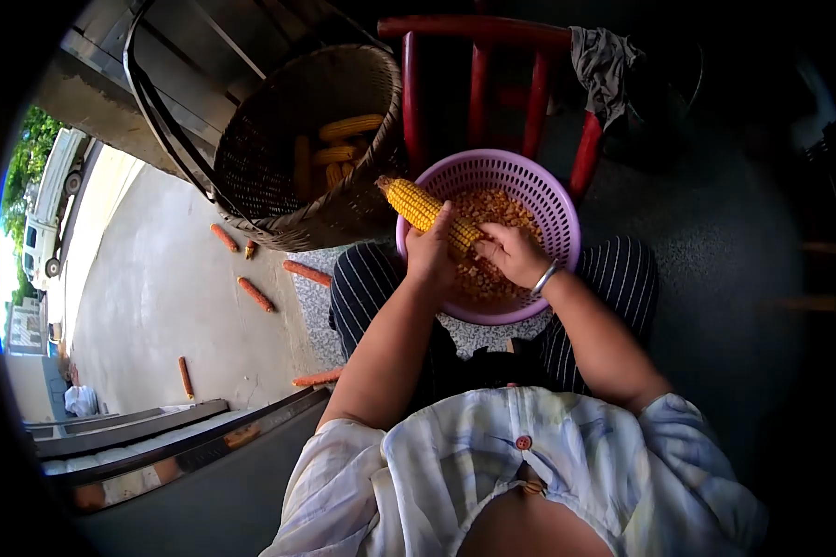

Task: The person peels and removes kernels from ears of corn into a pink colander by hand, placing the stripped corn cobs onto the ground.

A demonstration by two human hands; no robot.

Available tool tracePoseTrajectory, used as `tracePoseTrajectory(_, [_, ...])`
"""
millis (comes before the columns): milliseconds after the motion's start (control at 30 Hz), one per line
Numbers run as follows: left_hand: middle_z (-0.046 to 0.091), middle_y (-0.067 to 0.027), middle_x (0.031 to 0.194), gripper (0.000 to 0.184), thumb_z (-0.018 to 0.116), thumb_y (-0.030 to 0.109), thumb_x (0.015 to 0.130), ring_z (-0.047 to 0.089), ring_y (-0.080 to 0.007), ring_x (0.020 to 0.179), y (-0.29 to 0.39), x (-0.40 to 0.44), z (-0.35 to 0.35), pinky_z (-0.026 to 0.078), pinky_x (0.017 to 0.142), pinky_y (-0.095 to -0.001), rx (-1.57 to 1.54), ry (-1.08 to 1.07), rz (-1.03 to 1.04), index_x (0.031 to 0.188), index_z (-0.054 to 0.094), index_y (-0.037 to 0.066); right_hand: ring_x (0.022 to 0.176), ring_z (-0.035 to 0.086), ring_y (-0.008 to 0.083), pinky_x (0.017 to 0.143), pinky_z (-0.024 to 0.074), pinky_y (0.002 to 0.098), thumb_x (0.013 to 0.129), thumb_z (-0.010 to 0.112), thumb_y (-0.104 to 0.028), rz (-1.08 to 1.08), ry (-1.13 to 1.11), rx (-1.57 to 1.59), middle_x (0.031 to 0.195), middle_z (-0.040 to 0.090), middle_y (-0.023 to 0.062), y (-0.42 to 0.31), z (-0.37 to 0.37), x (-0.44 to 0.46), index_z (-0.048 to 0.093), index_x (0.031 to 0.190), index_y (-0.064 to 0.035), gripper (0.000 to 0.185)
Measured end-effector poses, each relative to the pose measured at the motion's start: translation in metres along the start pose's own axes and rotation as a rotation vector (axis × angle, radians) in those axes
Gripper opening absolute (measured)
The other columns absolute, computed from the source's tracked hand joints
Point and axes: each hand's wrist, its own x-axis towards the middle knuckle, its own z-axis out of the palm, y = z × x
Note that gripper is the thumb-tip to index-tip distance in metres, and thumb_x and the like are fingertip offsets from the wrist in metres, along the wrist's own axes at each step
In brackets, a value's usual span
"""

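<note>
A yellow ear of corn (416, 206) lies slanted over a purple plastic basket (572, 223), its brownish tip toward the upper left. My left hand (431, 251) is wrapped around its middle, thumb on top. At the lower end of the ear, my right hand (515, 254) has its fingers closed against the kernels; a silver bangle circles that wrist. Whether loose kernels are between those fingers is hidden. Below both hands, loose corn kernels (506, 206) cover the bottom of the basket, which sits between my knees.
A woven basket (293, 227) with a tall handle stands at the upper left, holding several ears of corn (348, 128). Behind the purple basket is a red chair (478, 93) with a grey cloth (604, 70) draped on it. Several bare reddish cobs (255, 294) lie on the floor at left.
</note>
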Motion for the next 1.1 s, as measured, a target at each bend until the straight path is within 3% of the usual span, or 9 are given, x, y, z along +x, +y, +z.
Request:
tracePoseTrajectory(100, [0.056,-0.0092,0.095,0.031,0.059,0.005,0.083,0.059,-0.0215,0.083,-0.003,0.004,0.0,0.053,0.07,-0.0369,-0.001,0.025,0.019,0.11,0.042,0.006,0.081,0.062,0.0328,0.069,0.0488,0.0385,0.083,0.058,-0.032,-0.089,0.043,-0.108,0.085,0.062,0.0225,0.004,0.003,0.001,0.054,0.108,0.0034,0.043])
tracePoseTrajectory(233, [0.057,-0.0101,0.097,0.031,0.059,0.005,0.083,0.059,-0.023,0.086,-0.006,0.009,-0.007,0.053,0.071,-0.0369,0.036,-0.009,-0.099,0.11,0.044,0.006,0.089,0.059,0.0368,0.076,0.0481,0.0411,0.077,0.063,-0.039,0.136,-0.09,-0.46,0.101,0.058,0.0258,-0.018,0.008,-0.008,0.04,0.122,0.0011,0.064])
tracePoseTrajectory(467, [0.056,-0.0103,0.096,0.035,0.06,0.003,0.082,0.059,-0.024,0.085,-0.001,0.003,0.0,0.054,0.071,-0.039,0.019,-0.013,-0.025,0.111,0.041,0.007,0.074,0.061,0.0371,0.065,0.0482,0.0423,0.08,0.061,-0.033,-0.071,-0.008,-0.24,0.076,0.06,0.0232,0.006,0.009,-0.001,0.053,0.092,0.0029,0.038])
tracePoseTrajectory(567, [0.056,-0.01,0.097,0.037,0.06,0.002,0.082,0.059,-0.0242,0.084,-0.001,0.002,0.001,0.054,0.07,-0.0389,0.009,0.019,-0.028,0.112,0.04,0.009,0.069,0.062,0.0327,0.062,0.0474,0.0382,0.083,0.059,-0.028,-0.11,-0.057,-0.14,0.075,0.061,0.0203,0.01,0.001,0.001,0.053,0.096,0.0049,0.035])
tracePoseTrajectory(700, [0.059,-0.0098,0.094,0.025,0.064,0.012,0.082,0.059,-0.022,0.082,-0.004,0.0,0.002,0.051,0.071,-0.0349,0.048,0.034,0.008,0.101,0.052,0.0,0.069,0.061,0.0365,0.062,0.0477,0.0412,0.082,0.058,-0.037,0.059,-0.039,-0.053,0.074,0.06,0.0215,0.003,0.0,0.001,0.055,0.089,0.0016,0.04])
tracePoseTrajectory(733, [0.059,-0.0096,0.093,0.025,0.064,0.012,0.082,0.059,-0.0219,0.083,-0.005,0.001,0.002,0.051,0.071,-0.035,0.051,0.034,0.007,0.101,0.052,0.0,0.07,0.061,0.0366,0.063,0.0479,0.0411,0.08,0.06,-0.04,-0.111,0.037,-0.14,0.074,0.061,0.0217,0.006,0.006,0.0,0.055,0.091,0.0017,0.044])
tracePoseTrajectory(833, [0.059,-0.0094,0.093,0.025,0.064,0.012,0.082,0.059,-0.022,0.083,-0.007,0.007,-0.003,0.051,0.071,-0.0353,0.034,0.015,-0.052,0.1,0.052,0.0,0.071,0.061,0.0364,0.064,0.0481,0.0407,0.078,0.062,-0.042,-0.023,0.013,-0.282,0.073,0.061,0.0213,0.004,0.009,-0.001,0.054,0.092,0.0018,0.046])
tracePoseTrajectory(967, [0.059,-0.0093,0.094,0.024,0.063,0.012,0.082,0.059,-0.022,0.083,0.001,-0.002,0.002,0.051,0.072,-0.0352,0.055,0.017,-0.034,0.1,0.052,0.0,0.068,0.06,0.0337,0.062,0.0461,0.0385,0.082,0.06,-0.033,0.082,-0.118,-0.098,0.071,0.059,0.0209,-0.001,-0.004,0.005,0.056,0.081,0.001,0.035])
tracePoseTrajectory(1100, [0.057,-0.0083,0.095,0.03,0.059,0.004,0.083,0.059,-0.0222,0.084,0.003,-0.002,0.005,0.052,0.07,-0.0368,0.024,-0.007,-0.037,0.108,0.043,0.008,0.061,0.058,0.0286,0.059,0.0443,0.0359,0.086,0.056,-0.027,-0.079,-0.025,0.048,0.065,0.057,0.0183,0.011,0.001,0.005,0.055,0.076,0.0013,0.03])
